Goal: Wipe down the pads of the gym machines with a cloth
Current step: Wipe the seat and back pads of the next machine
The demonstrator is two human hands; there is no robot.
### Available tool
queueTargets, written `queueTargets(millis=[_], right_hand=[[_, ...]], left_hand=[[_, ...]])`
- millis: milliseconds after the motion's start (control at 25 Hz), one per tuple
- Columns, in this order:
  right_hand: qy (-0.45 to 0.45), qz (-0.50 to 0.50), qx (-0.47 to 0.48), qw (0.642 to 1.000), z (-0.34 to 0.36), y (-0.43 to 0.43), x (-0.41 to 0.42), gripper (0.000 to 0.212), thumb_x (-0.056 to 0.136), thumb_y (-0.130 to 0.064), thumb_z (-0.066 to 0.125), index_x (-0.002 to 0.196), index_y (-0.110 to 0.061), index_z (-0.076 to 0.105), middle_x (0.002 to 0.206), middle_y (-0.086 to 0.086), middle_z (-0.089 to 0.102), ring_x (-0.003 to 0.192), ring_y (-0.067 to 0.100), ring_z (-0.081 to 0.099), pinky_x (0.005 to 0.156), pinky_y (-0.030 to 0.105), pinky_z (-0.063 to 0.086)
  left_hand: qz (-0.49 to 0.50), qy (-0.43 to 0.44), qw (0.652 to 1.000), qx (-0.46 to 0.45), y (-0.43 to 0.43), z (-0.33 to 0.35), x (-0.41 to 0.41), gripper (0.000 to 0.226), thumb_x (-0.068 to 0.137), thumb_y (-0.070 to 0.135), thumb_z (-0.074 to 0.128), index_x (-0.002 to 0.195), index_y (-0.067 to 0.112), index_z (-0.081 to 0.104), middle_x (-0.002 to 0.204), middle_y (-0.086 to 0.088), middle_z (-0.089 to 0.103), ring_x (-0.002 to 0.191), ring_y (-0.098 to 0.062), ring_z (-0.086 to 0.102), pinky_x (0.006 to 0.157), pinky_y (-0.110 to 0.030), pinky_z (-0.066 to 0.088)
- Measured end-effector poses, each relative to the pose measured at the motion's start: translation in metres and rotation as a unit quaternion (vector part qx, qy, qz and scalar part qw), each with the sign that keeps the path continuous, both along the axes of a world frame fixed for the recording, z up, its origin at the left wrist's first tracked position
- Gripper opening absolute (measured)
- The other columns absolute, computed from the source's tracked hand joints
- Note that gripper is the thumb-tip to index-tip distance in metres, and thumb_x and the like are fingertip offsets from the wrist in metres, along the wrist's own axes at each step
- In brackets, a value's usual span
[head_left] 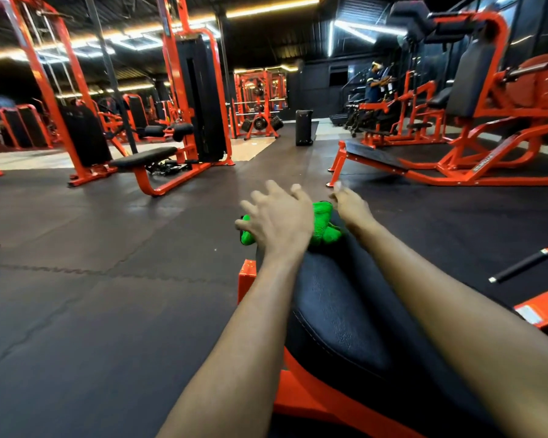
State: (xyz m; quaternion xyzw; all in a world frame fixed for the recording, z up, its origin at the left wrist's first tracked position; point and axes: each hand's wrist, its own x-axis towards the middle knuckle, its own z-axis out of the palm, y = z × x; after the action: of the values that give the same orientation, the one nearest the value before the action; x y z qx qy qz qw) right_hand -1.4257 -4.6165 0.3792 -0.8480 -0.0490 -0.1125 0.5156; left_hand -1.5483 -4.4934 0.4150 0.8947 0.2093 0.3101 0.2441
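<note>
A green cloth [325, 226] lies bunched at the far end of a long black pad [339, 311] on an orange frame, right in front of me. My left hand [279, 216] hovers over the cloth's left part with fingers spread and relaxed; whether it touches the cloth is hidden. My right hand [351, 205] reaches past the cloth's right edge, fingers extended and blurred, holding nothing that I can see.
Dark rubber floor surrounds the pad. An orange cable machine with a black bench [146, 158] stands at back left. An orange plate-loaded machine [475, 121] fills the right. A black bar [529, 259] lies on the floor to the right. A person stands far back.
</note>
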Motion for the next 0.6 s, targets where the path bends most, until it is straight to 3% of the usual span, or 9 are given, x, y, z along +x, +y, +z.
queueTargets(millis=[120, 200, 240, 280, 360, 440, 520, 600], right_hand=[[0.099, -0.018, -0.122, 0.987, -0.052, -0.027, -0.004, 0.05, 0.109, -0.043, 0.027, 0.137, -0.012, 0.054, 0.146, 0.022, 0.051, 0.134, 0.036, 0.047, 0.11, 0.039, 0.035], [0.076, -0.008, -0.123, 0.989, -0.073, -0.03, -0.008, 0.042, 0.108, -0.042, 0.033, 0.14, -0.021, 0.05, 0.147, 0.016, 0.052, 0.134, 0.033, 0.048, 0.112, 0.042, 0.035], [0.058, -0.007, -0.118, 0.991, -0.078, -0.03, -0.007, 0.041, 0.107, -0.04, 0.035, 0.142, -0.023, 0.049, 0.147, 0.013, 0.052, 0.135, 0.032, 0.047, 0.113, 0.044, 0.034], [0.046, -0.009, -0.117, 0.992, -0.081, -0.029, -0.007, 0.04, 0.107, -0.039, 0.036, 0.142, -0.025, 0.048, 0.147, 0.012, 0.052, 0.135, 0.032, 0.047, 0.114, 0.044, 0.034], [0.035, -0.019, -0.121, 0.992, -0.08, -0.028, -0.005, 0.04, 0.107, -0.039, 0.037, 0.143, -0.025, 0.047, 0.146, 0.012, 0.053, 0.135, 0.032, 0.048, 0.113, 0.044, 0.034], [0.039, -0.023, -0.132, 0.99, -0.078, -0.028, -0.008, 0.04, 0.107, -0.04, 0.037, 0.143, -0.026, 0.046, 0.146, 0.011, 0.053, 0.135, 0.031, 0.047, 0.113, 0.044, 0.034], [0.045, -0.022, -0.13, 0.99, -0.077, -0.027, -0.01, 0.039, 0.107, -0.04, 0.036, 0.142, -0.026, 0.045, 0.146, 0.009, 0.052, 0.137, 0.03, 0.045, 0.114, 0.044, 0.032], [0.046, -0.028, -0.131, 0.99, -0.076, -0.027, -0.013, 0.039, 0.107, -0.04, 0.035, 0.143, -0.027, 0.044, 0.147, 0.009, 0.052, 0.138, 0.029, 0.044, 0.115, 0.043, 0.031]], left_hand=[[-0.058, 0.209, 0.976, -0.005, -0.023, -0.002, 0.025, 0.084, 0.084, 0.076, 0.045, 0.145, 0.018, 0.043, 0.15, -0.03, 0.035, 0.135, -0.05, 0.032, 0.102, -0.08, 0.018], [-0.064, 0.266, 0.961, 0.038, -0.011, -0.004, 0.045, 0.084, 0.077, 0.077, 0.055, 0.142, 0.026, 0.047, 0.148, -0.023, 0.041, 0.133, -0.047, 0.038, 0.101, -0.074, 0.031], [-0.093, 0.267, 0.959, 0.038, 0.003, -0.004, 0.057, 0.076, 0.076, 0.073, 0.059, 0.138, 0.03, 0.051, 0.145, -0.017, 0.048, 0.13, -0.04, 0.045, 0.102, -0.063, 0.04], [-0.151, 0.257, 0.954, 0.0, 0.02, -0.002, 0.066, 0.067, 0.079, 0.065, 0.064, 0.134, 0.03, 0.054, 0.141, -0.011, 0.054, 0.123, -0.032, 0.054, 0.099, -0.046, 0.049], [-0.298, 0.217, 0.916, -0.158, 0.057, -0.003, 0.074, 0.043, 0.093, 0.036, 0.066, 0.132, 0.019, 0.059, 0.126, -0.008, 0.064, 0.089, -0.013, 0.065, 0.069, -0.017, 0.053], [-0.356, 0.143, 0.873, -0.302, 0.081, -0.017, 0.062, 0.027, 0.099, 0.015, 0.056, 0.124, 0.012, 0.064, 0.102, -0.006, 0.068, 0.071, -0.009, 0.061, 0.054, -0.016, 0.047], [-0.367, 0.066, 0.869, -0.326, 0.09, -0.035, 0.032, 0.024, 0.098, 0.01, 0.051, 0.111, 0.017, 0.07, 0.091, 0.002, 0.067, 0.078, -0.011, 0.058, 0.058, -0.019, 0.046], [-0.387, 0.004, 0.869, -0.308, 0.093, -0.054, -0.006, 0.027, 0.093, 0.011, 0.052, 0.107, 0.022, 0.072, 0.095, 0.007, 0.071, 0.086, -0.009, 0.059, 0.071, -0.019, 0.049]])
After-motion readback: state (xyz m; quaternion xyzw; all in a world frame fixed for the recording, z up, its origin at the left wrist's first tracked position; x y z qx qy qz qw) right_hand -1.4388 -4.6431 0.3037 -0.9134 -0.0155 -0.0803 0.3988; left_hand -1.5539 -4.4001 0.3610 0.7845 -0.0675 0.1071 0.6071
